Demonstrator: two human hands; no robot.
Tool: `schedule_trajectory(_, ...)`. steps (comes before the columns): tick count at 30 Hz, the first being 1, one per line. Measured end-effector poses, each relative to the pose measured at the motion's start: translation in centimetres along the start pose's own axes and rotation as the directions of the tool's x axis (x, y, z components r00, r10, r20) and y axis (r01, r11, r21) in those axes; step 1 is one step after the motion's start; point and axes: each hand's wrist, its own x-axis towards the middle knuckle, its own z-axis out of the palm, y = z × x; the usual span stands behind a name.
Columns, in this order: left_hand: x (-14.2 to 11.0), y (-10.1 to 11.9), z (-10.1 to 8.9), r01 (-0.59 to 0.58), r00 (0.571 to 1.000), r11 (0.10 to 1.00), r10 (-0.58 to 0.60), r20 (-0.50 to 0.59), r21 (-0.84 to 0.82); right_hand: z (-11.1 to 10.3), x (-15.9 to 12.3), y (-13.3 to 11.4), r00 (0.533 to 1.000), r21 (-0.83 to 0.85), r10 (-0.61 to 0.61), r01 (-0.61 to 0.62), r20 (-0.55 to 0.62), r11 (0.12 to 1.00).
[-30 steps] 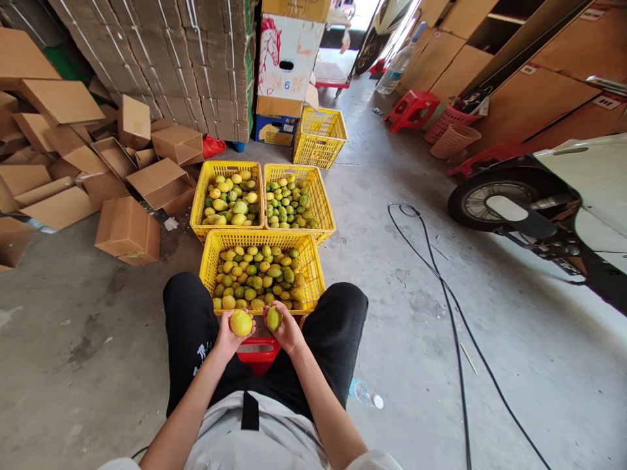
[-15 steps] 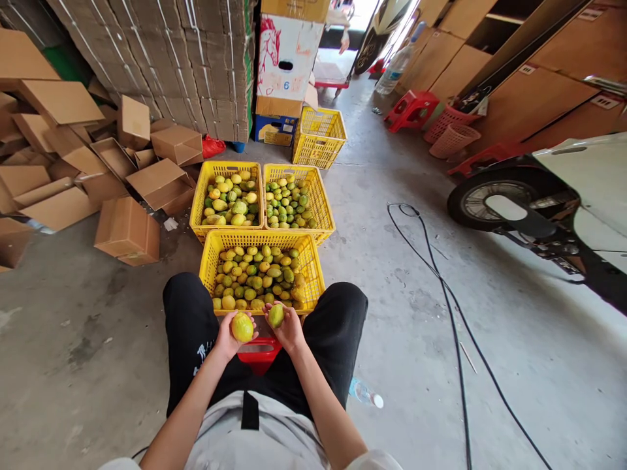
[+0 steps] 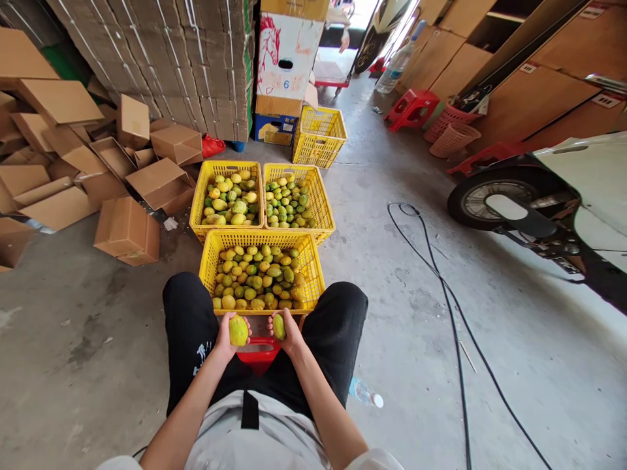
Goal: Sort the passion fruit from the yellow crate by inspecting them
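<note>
One yellow fruit [image 3: 238, 331] sits gripped in the left hand [image 3: 228, 336], one greener fruit [image 3: 279, 327] in the right hand [image 3: 291, 334], both just short of the near crate [image 3: 313, 261], with open concrete floor [image 3: 386, 313] to the right. The gap between the fruits has widened since half a second earlier. Two more fruit-filled crates [image 3: 321, 199] stand behind, cardboard boxes [image 3: 127, 228] heaped left, a motorbike [image 3: 548, 215] parked right.

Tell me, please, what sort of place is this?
It looks like a storeroom or packing area for fruit: there are yellow crates full of it, a heap of cartons and a tall stack of strapped cardboard.
</note>
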Motion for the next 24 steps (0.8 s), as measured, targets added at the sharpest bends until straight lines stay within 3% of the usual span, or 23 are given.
schedule_trajectory(3,-0.5,0.1,0.5,-0.062,0.994,0.998,0.064,-0.092,0.030,0.1,0.0,-0.1,1.000,0.031,-0.007,0.008,-0.022,0.999)
schedule_trajectory(6,-0.7,0.3,0.8,-0.055,0.994,0.998,0.057,-0.094,0.021,0.4,-0.1,-0.2,0.999,0.062,-0.009,0.011,-0.032,0.998)
schedule_trajectory(13,-0.8,0.3,1.1,-0.016,1.000,0.997,0.015,0.003,0.075,1.2,-0.3,-0.7,0.997,0.186,-0.061,0.070,-0.053,0.980)
schedule_trajectory(17,-1.0,0.2,1.2,-0.108,0.992,0.994,0.106,0.066,0.022,1.5,-0.7,-0.8,0.996,0.241,-0.093,0.087,0.014,0.967)
schedule_trajectory(24,-1.2,0.3,1.3,-0.153,0.987,0.988,0.153,0.047,-0.008,1.7,-1.7,-0.8,0.983,0.125,-0.093,0.074,0.156,0.989)
